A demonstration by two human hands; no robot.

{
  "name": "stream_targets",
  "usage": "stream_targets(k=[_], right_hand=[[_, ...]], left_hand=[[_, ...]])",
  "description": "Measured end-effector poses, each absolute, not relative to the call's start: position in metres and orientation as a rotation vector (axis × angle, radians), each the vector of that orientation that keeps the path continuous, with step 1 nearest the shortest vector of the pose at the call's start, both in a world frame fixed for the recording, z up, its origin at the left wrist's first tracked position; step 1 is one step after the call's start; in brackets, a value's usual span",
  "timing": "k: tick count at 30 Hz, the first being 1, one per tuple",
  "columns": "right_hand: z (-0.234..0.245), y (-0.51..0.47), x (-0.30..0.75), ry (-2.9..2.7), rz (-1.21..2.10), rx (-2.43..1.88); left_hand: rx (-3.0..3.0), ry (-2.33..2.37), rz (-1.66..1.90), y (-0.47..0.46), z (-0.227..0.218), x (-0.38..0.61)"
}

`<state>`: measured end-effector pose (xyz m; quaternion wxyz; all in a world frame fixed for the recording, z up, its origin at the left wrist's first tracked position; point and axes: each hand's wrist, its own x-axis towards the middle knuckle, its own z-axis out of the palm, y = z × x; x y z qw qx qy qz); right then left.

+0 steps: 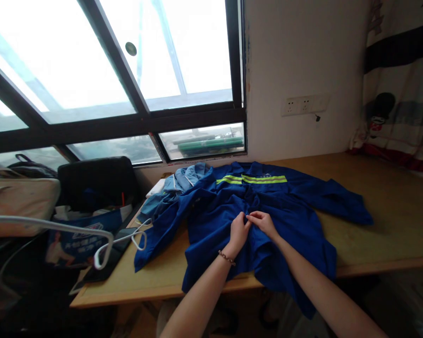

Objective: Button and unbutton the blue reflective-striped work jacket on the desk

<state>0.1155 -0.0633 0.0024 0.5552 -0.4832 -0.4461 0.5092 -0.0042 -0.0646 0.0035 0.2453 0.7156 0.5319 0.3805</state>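
A dark blue work jacket (218, 225) lies front up across the table, its sleeves spread to both sides and a yellow-green reflective stripe over the chest. Its collar points toward the wall, and the lower hem hangs over the table's front edge. My left hand (238, 232) pinches the cloth at the front opening, a beaded bracelet on its wrist. Close beside it, my right hand (264, 224) is closed on the same front edge, fingertips almost touching the left ones. Whether a button sits between the fingers is hidden.
Light blue folded clothing (186, 178) lies under the jacket's left sleeve. The wooden table (384, 234) stretches right toward a curtain (402, 94). At left are a white bent tube (105, 234), a printed blue bag (88, 239) and a black chair back (98, 183). Windows rise behind.
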Motion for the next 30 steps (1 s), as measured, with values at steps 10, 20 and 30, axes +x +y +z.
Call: stream_targets(k=[10,20,30], right_hand=[[-0.005,-0.058,0.118,-0.807,1.416,-1.099],[-0.001,-0.06,0.119,-0.69,1.465,-1.058],[-0.002,-0.048,0.15,-0.518,1.12,-1.06]], left_hand=[[1.752,1.328,1.193,-0.067,0.013,-0.001],[1.651,1.198,1.187,-0.065,0.02,-0.003],[0.996,1.171,1.288,-0.044,0.029,-0.042]])
